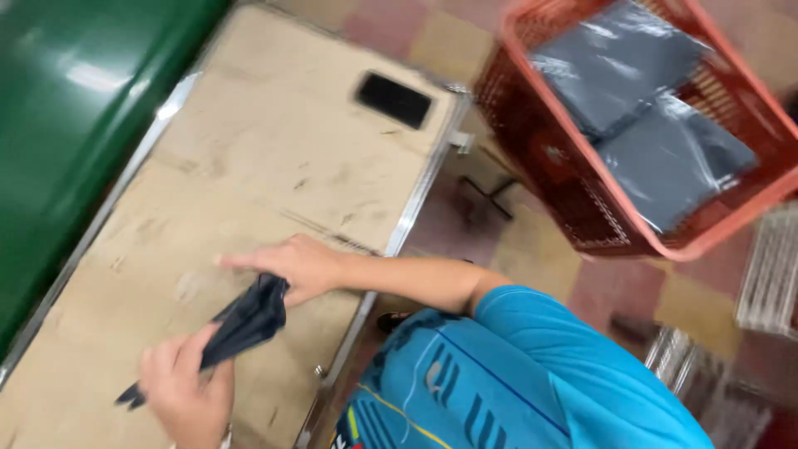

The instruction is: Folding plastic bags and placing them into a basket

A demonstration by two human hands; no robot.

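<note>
right now both hands are on one dark bag (241,326), a crumpled grey-black plastic piece stretched slantwise over the table (274,150). the left hand (184,384) sits at about 7 o'clock in the head view, fingers curled shut around the lower stretch of the bag, a loose tail of it poking out below the fist toward 8 o'clock. the right hand (295,264) is just above and to the right, near the middle of the view, its arm coming in from 4 o'clock out of a bright blue sleeve (565,357). its thumb and lower fingers pinch the top end of the bag, while the forefinger lies out straight, pointing toward 9 o'clock, low over the tabletop. so the bag hangs taut-ish between the two grips, just over the tan surface, whether it touches the board i cannot tell.

the table is a scuffed tan board with a metal edge, running from 7 o'clock up to 12 o'clock. a small black rectangle (394,100) lies flat on it near the far end, well apart from the hands. a green surface (75,108) runs beside the table at 10 o'clock. off at 2 o'clock stands a red basket (582,199) on the tiled floor, with flat grey bags (657,108) stacked inside. at 4 o'clock, blurred wire racks (769,274) stand beside the basket.
</note>
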